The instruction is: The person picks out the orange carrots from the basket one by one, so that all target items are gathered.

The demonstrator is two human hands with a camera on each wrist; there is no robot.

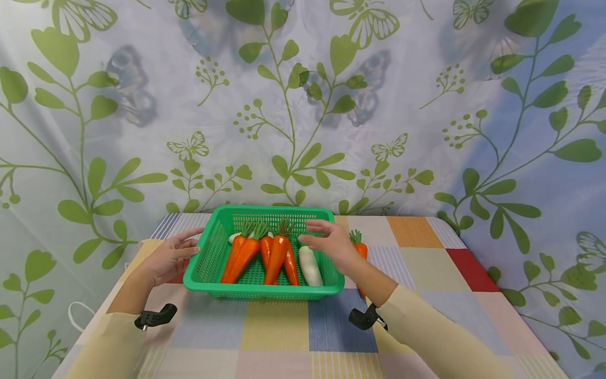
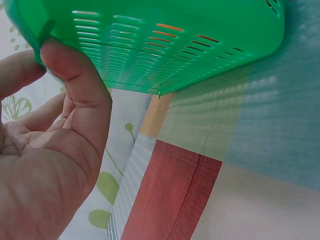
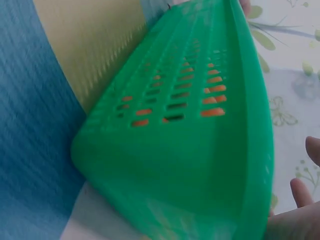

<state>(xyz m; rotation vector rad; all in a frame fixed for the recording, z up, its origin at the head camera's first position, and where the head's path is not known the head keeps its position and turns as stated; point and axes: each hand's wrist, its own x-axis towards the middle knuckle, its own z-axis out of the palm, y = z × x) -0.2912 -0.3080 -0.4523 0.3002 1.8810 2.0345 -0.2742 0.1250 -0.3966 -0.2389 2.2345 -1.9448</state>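
A green plastic basket stands on the table with several orange carrots and a white radish lying in it. At the basket's left rim is my left hand; in the left wrist view, its bent thumb and a finger pinch the rim edge. My right hand hovers over the basket's right side, near the radish's top, fingers pointing left with nothing visible between them. In the right wrist view, the basket wall hides most of that hand.
Another carrot lies on the table right of the basket, partly hidden by my right forearm. A patchwork cloth covers the table. Behind hangs a curtain with leaves and butterflies. White pieces show behind the basket's carrots.
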